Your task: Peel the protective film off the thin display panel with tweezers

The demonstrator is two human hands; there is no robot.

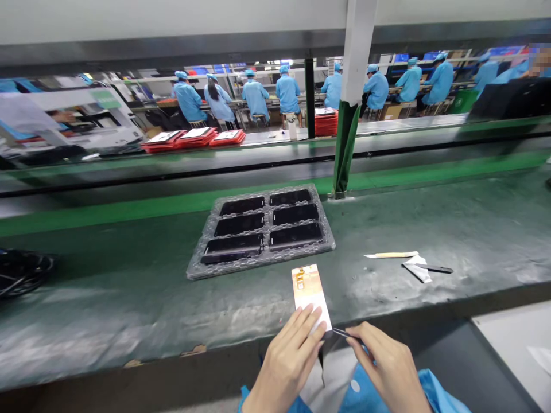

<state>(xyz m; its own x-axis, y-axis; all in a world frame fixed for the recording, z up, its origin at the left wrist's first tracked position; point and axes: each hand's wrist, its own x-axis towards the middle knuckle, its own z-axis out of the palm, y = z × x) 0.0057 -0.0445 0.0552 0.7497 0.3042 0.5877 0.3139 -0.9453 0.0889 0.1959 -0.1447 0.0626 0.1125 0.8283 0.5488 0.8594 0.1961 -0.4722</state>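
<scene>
My left hand (290, 351) lies with its fingers flat on the near end of a small screen panel (309, 288), which rests face down on the green bench and shows a white back with an orange flex strip. My right hand (383, 358) is closed in a pinch on thin black tweezers (341, 332), whose tip touches the panel's near right corner. Just beyond the panel sits a clear plastic tray (202, 259) holding several dark screens in two columns.
A wooden stick (390, 255), a white scrap (417, 269) and a black pen-like tool (434, 268) lie to the right. Black cables (19, 269) sit at the far left. A white and green post (346, 137) stands behind the tray. Beyond, people in blue coats sit at benches, with red trays (193, 139) nearby.
</scene>
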